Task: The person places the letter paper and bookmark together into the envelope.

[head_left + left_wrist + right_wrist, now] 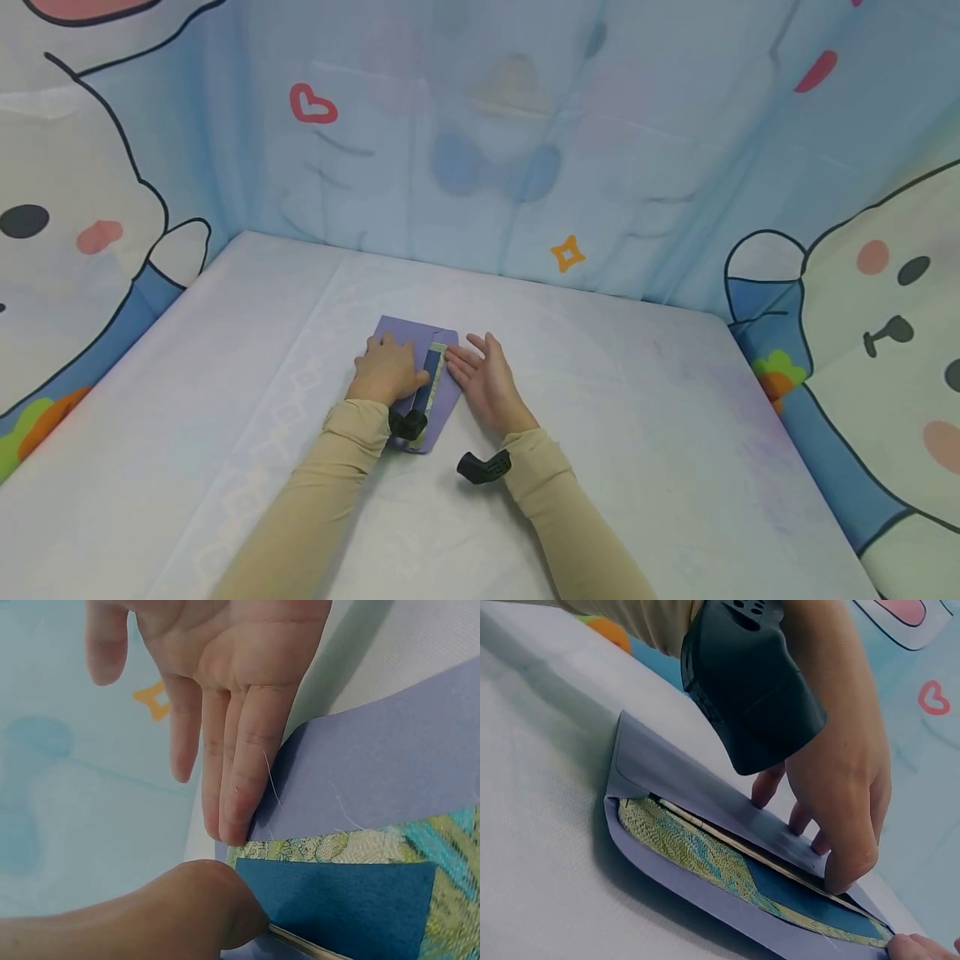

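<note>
A purple paper envelope or folder (405, 328) lies on the white table, its right flap (390, 742) turned out to the side. Inside it shows a green-and-cream patterned piece (675, 844) with a dark blue panel (337, 904). My left hand (386, 371) rests on the envelope's left part, fingers spread on the purple paper. Its thumb (847, 870) presses at the edge by the blue panel. On the right, my right hand (491, 387) is palm up with straight fingers. Its fingertips (234, 829) touch the flap near the far end of the patterned piece.
A pale cloth covers the table (637, 417). Behind it hangs a blue curtain (360, 183) with cartoon prints. A black device sits on each wrist, the left one (408, 423) over the envelope and the right one (483, 468) above the cloth.
</note>
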`<state>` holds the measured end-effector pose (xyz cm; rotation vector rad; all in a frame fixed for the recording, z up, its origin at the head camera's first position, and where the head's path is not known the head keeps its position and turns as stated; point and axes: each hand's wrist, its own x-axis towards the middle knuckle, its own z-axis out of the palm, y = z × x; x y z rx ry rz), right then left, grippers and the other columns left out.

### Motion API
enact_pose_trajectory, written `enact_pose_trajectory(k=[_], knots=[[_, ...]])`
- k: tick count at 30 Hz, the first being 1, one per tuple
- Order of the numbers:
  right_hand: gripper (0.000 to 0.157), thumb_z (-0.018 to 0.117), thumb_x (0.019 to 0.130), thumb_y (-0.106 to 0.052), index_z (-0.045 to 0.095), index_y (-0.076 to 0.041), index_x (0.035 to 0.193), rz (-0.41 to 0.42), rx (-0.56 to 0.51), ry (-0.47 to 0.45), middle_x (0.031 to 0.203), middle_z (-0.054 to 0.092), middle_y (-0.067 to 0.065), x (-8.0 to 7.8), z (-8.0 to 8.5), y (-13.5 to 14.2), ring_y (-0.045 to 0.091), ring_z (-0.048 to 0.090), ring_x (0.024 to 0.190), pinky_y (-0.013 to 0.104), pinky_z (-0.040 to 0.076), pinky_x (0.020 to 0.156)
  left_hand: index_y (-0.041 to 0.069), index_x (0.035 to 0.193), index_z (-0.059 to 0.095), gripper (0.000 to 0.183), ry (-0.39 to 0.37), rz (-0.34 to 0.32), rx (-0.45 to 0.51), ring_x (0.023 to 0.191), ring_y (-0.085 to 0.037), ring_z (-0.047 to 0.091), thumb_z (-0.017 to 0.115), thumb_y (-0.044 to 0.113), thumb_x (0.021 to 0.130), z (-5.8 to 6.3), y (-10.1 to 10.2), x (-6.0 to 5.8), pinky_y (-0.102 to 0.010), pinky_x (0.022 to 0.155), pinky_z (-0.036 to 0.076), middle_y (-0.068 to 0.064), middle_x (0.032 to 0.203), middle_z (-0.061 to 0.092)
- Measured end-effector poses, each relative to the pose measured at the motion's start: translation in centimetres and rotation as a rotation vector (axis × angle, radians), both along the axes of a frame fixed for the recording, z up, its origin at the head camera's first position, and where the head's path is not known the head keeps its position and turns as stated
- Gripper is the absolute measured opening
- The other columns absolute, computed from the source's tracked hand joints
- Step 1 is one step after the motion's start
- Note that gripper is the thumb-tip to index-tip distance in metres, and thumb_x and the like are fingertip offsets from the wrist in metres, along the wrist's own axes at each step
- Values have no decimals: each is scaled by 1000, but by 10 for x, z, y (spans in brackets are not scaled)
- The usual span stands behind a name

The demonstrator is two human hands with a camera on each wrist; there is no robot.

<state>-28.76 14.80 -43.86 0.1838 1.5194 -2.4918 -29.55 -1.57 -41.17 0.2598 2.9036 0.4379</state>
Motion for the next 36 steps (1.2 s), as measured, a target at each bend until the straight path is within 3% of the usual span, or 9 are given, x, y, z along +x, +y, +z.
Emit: enact_pose_trajectory(k=[11, 17, 24, 36], knots=[[64, 16, 102, -47, 9, -6, 152, 73, -44, 16, 154, 22, 24, 1, -1, 0, 33, 25, 143, 40, 23, 116, 6, 139, 47, 61, -8, 0, 0, 131, -47, 33, 57, 42, 91, 1, 0, 1, -63, 96, 39, -29, 141, 37], [65, 18, 102, -48, 10, -8, 152, 105, 51, -47, 149, 30, 27, 0, 9, 5, 36, 33, 139, 43, 29, 113, 5, 137, 49, 60, -12, 2, 4, 129, -47, 35, 57, 42, 90, 2, 0, 0, -63, 95, 39, -28, 139, 39], [66, 19, 102, -49, 8, -8, 152, 206, 163, -146, 144, 37, 29, 1, 18, 10, 41, 41, 132, 49, 36, 107, 6, 138, 48, 60, -21, 0, -4, 129, -47, 35, 56, 41, 91, 1, 0, 0, -63, 94, 39, -28, 139, 39], [68, 19, 101, -51, 12, -6, 151, 241, 202, -172, 142, 43, 26, 3, 22, 13, 39, 46, 129, 47, 40, 104, 7, 141, 45, 62, -42, -2, -11, 133, -48, 31, 55, 43, 91, 2, 1, -1, -64, 96, 38, -28, 144, 34]])
